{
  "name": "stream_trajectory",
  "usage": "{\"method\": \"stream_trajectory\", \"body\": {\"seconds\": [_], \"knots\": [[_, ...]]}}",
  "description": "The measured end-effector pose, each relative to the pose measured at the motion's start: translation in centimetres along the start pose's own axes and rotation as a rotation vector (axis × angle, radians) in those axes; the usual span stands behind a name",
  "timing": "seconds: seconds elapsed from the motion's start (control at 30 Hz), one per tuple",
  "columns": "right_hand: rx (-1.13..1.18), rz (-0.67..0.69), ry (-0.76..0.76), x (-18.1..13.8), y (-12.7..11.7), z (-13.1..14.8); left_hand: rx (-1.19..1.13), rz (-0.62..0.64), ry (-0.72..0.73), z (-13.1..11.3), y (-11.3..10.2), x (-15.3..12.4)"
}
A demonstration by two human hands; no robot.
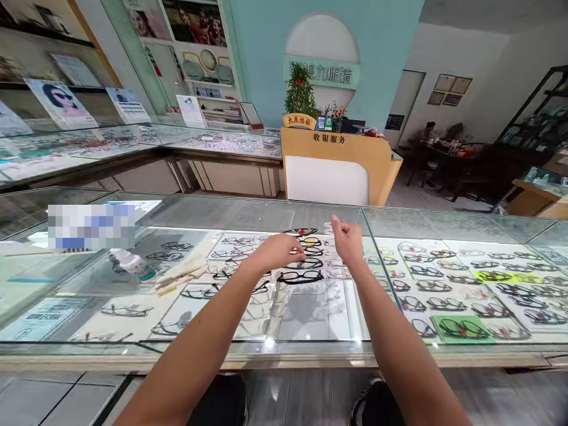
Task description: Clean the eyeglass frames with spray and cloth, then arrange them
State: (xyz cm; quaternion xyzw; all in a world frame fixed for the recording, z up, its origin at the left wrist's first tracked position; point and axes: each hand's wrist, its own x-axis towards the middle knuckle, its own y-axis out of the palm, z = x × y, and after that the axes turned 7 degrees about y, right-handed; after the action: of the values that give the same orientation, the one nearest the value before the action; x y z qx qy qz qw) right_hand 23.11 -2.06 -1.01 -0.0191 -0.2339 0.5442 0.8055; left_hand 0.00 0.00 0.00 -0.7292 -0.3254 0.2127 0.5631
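**Left hand [280,251] over dark glasses [300,276]**

Its fingers bend into their column on the counter [310,360]; whether they grip, I cannot tell. The right hand [348,241] curls beside, contents unclear. The step seems to be handling pairs; next calls for a light pinch.

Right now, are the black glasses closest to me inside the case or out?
Out: the black glasses appear to lie atop the case, dark and sharp, with shadow beneath the glass.

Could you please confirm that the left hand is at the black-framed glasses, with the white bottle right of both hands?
Not quite: the head view shows the white bottle left of the right hand and the left hand, which is at the black-framed glasses.
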Motion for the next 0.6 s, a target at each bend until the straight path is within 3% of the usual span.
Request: {"method": "stream_trajectory", "body": {"seconds": [0.13, 0.37, 0.5, 0.6], "knots": [[0.041, -0.024, 0.013, -0.2, 0.1, 0.0, 0.069, -0.128, -0.092, 0.0, 0.7, 0.4], [-0.080, -0.005, -0.148, -0.9, 0.5, 0.0, 0.004, -0.144, -0.029, 0.8, 2.3, 1.0], [-0.036, 0.001, -0.122, -0.8, 0.5, -0.3, -0.076, -0.169, -0.024, 1.4, 1.4, 0.6], [0.086, -0.007, -0.031, -0.5, 0.5, -0.4, -0.330, -0.312, -0.077, 1.9, -0.1, 0.1]]}}
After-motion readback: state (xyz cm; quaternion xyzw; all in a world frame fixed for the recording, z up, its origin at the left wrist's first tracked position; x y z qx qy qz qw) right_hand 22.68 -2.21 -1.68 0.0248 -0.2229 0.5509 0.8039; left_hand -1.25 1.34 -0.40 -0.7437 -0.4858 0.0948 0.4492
